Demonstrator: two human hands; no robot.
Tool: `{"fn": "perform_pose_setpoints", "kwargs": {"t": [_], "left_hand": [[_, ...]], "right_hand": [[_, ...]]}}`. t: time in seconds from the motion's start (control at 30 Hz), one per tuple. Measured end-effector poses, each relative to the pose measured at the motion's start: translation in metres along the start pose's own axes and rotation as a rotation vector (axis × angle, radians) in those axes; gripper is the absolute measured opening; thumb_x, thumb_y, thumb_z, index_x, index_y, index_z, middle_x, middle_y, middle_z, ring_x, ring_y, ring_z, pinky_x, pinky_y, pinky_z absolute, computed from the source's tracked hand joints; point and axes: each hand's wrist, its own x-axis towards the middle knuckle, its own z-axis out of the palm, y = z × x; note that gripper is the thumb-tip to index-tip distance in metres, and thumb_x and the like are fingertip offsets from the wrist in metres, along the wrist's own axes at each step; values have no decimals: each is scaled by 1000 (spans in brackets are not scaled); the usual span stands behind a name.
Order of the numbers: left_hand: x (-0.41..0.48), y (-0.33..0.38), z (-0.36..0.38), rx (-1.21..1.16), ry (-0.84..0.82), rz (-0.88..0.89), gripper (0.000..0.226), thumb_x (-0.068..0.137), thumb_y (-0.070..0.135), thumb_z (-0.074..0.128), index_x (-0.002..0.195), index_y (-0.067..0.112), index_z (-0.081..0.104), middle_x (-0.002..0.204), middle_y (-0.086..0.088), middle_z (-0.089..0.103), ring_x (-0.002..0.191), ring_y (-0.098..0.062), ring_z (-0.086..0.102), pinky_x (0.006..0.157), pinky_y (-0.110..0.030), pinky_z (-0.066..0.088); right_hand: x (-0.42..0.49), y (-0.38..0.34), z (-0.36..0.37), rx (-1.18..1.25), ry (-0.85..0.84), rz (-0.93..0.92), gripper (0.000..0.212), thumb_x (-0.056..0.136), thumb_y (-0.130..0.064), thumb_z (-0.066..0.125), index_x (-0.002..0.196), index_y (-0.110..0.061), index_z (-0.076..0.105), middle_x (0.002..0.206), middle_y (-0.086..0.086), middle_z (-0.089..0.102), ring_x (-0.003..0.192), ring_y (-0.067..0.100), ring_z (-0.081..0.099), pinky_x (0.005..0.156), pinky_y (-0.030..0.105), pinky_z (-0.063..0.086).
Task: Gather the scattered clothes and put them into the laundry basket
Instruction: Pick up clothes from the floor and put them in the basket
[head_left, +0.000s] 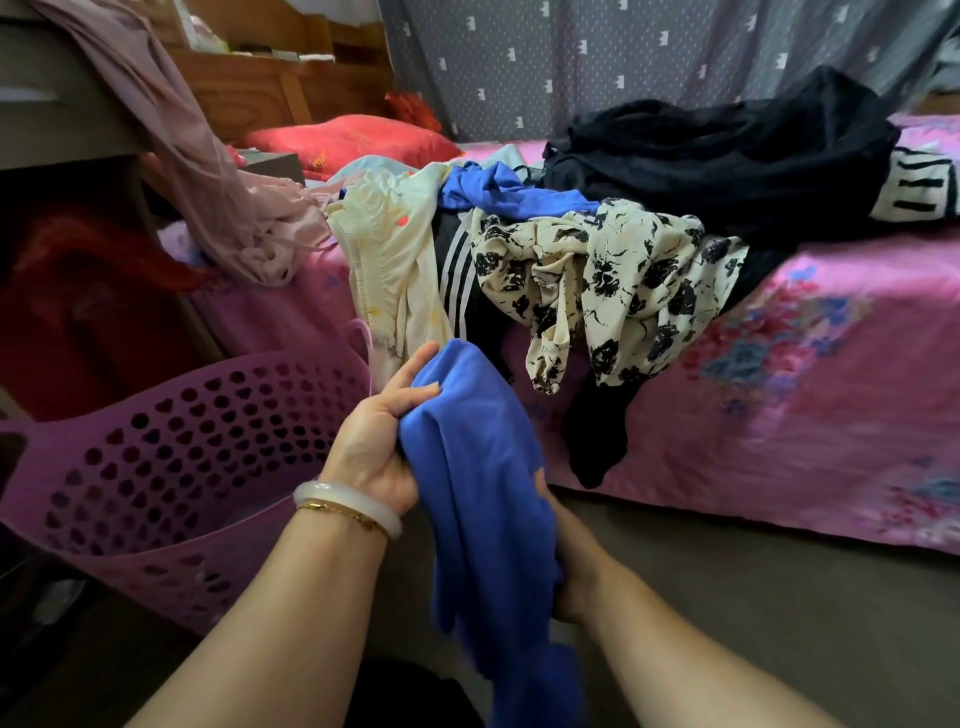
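A blue garment hangs between both my hands above the floor, just right of the purple perforated laundry basket. My left hand grips its upper edge, thumb on the cloth. My right hand holds it lower down and is mostly hidden behind the fabric. On the bed's edge lie more clothes: a cream garment, a black piece with white stripes, a floral black-and-cream piece, another blue piece and a black heap.
The bed has a pink floral sheet and a red pillow. A pinkish sheer cloth hangs from wooden furniture at left. A grey patterned curtain hangs behind. Bare grey floor lies at right.
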Motion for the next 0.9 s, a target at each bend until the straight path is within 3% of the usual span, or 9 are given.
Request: {"fn": "perform_pose_setpoints", "kwargs": {"t": [0.07, 0.17, 0.27, 0.37, 0.5, 0.6, 0.67, 0.77, 0.9], "left_hand": [[2, 2, -7, 94, 73, 39, 47, 90, -1, 46, 129, 23, 59, 119, -11, 67, 101, -28, 69, 76, -36, 59], [5, 3, -21, 183, 222, 103, 48, 89, -3, 50, 130, 23, 56, 122, -12, 65, 107, -29, 65, 82, -38, 55], [6, -2, -31, 224, 313, 98, 52, 89, -3, 52, 136, 22, 51, 122, -11, 63, 107, -30, 63, 83, -39, 54], [9, -5, -33, 276, 342, 118, 52, 90, 0, 54, 136, 23, 50, 130, -10, 58, 113, -29, 60, 93, -39, 50], [10, 1, -28, 297, 332, 164, 48, 90, 5, 56, 133, 26, 50, 133, -6, 56, 115, -25, 58, 94, -36, 49], [8, 6, -29, 312, 337, 189, 50, 90, 4, 56, 135, 25, 48, 130, -10, 56, 103, -23, 62, 79, -31, 51], [8, 7, -32, 300, 332, 191, 53, 89, -1, 54, 136, 23, 46, 129, -11, 56, 100, -22, 62, 74, -30, 51], [11, 3, -41, 331, 327, 157, 63, 83, -13, 46, 136, 21, 46, 135, -11, 51, 107, -25, 59, 76, -30, 50], [14, 2, -56, 704, 357, 133, 77, 72, -21, 51, 135, 23, 50, 141, -8, 44, 114, -27, 55, 88, -35, 52]], "right_hand": [[-2, -15, -3, -5, -16, -62, 60, 91, -61, 42, 103, -13, 74, 100, 12, 74, 90, 26, 72, 75, 36, 58], [-12, -49, -9, 103, -111, -106, 75, 84, -66, 46, 123, -4, 65, 124, 22, 64, 109, 33, 65, 93, 45, 53], [-17, -62, -21, 0, -57, -63, 64, 79, -49, 64, 125, -4, 64, 120, 19, 67, 103, 32, 68, 89, 44, 55], [-24, -70, -32, -142, 27, -4, 74, 55, -34, 89, 119, -5, 67, 115, 17, 69, 97, 29, 70, 84, 41, 57], [-35, -88, -26, -287, 15, 36, 44, 68, -36, 74, 100, -6, 70, 96, 16, 74, 82, 26, 72, 76, 34, 57], [-41, -104, -30, -194, -38, -86, 58, 49, -32, 92, 94, 0, 74, 93, 20, 74, 80, 28, 73, 64, 37, 60], [-41, -110, -31, -125, -67, -114, 68, 38, -33, 97, 92, 1, 76, 95, 23, 73, 83, 31, 73, 69, 41, 60], [-36, -104, -33, -285, 15, 2, 49, 51, -25, 89, 90, -3, 69, 87, 19, 73, 78, 30, 70, 80, 39, 56], [-32, -111, -34, -328, 160, 33, 41, 57, -11, 80, 94, -1, 65, 82, 18, 70, 76, 29, 67, 77, 39, 54]]}}
